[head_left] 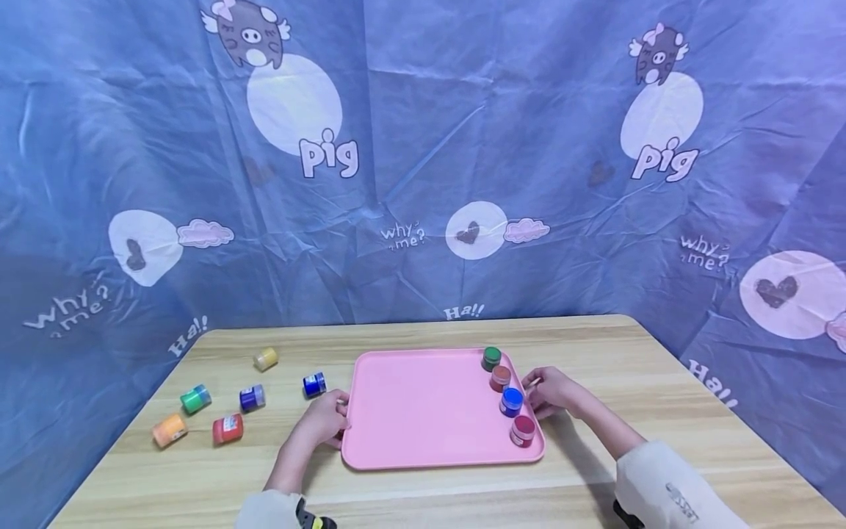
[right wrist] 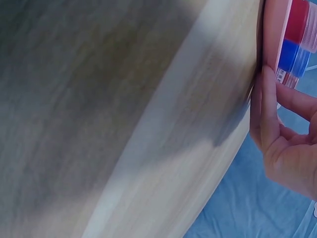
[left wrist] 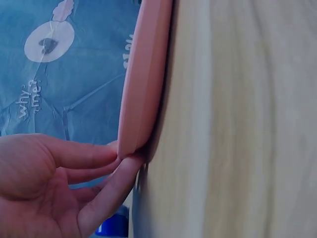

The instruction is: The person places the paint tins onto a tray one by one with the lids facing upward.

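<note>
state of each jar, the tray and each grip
Pink tray, held both sides
Left grip, pinching tray's left edge
Right grip, holding tray's right edge
Green tray jar, upright
Brown tray jar, upright
Blue tray jar, upright
Dark-red tray jar, upright
Yellow jar, lying sideways
Orange jar, lying sideways
Green table jar, lying sideways
Red table jar, lying sideways
Violet-blue jar, lying sideways
Blue table jar, lying sideways

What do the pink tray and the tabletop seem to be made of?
The pink tray: probably moulded plastic, smooth and satin, judging by its even colour and rounded corners. The tabletop: wood or wood-look laminate, fairly smooth; grain streaks show, but real wood cannot be confirmed.
</note>
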### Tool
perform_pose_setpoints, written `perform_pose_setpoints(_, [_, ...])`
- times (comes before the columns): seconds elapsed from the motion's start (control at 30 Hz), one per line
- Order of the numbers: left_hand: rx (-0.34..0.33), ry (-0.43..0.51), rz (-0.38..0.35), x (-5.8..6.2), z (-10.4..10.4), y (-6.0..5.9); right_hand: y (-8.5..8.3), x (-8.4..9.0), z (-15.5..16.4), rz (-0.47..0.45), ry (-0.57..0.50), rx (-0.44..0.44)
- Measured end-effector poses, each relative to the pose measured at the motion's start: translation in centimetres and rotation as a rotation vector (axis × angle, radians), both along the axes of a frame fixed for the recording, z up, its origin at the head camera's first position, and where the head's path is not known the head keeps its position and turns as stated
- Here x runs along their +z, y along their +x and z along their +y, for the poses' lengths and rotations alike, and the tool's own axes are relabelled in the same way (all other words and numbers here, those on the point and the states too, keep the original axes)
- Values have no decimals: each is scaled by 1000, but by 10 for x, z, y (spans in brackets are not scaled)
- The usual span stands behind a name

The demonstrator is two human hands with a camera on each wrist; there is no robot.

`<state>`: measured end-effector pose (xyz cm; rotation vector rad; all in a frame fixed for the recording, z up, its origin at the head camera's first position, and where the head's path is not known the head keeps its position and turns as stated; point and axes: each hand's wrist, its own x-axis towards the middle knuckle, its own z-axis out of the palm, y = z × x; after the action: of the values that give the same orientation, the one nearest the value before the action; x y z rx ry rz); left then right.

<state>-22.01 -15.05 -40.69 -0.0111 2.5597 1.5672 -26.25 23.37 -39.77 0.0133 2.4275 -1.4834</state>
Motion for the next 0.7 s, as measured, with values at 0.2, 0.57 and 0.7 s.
perform_pose_setpoints(0.2, [-45,-91,49,11,-6,0,-1,-1,1,-11,-2,1])
perform_pose_setpoints(0.57, [11,-617,387,29,-41,-32,-2,-2,4,-8,-13,8])
perform_pose_setpoints(0.7, [-43,-696,384,23,-50,-39,-2,-5,5,-17,-33,15])
